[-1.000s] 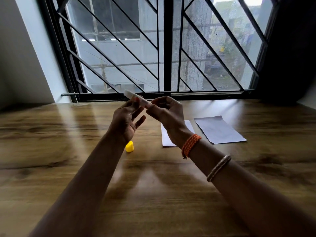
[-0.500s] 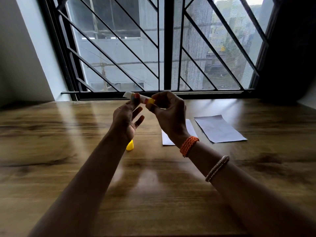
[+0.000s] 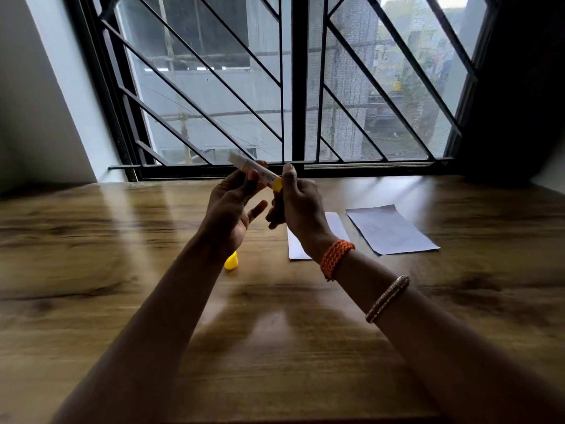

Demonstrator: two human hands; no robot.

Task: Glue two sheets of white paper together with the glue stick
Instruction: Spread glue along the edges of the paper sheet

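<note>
The left hand is raised above the table, pinching the glue stick between thumb and fingertips, its other fingers spread loosely. The right hand pinches the stick's yellow end, though its fingers curl away from the camera and the exact grip is hidden. The stick lies slanted, its long axis running from upper left, toward the window, down to the yellow end at lower right; its pale tip is blurred and probably uncapped. A yellow cap sits on the table, partly hidden behind the left wrist. The nearer paper sheet is largely covered by the right wrist; the second sheet lies just beside it, fully visible.
</note>
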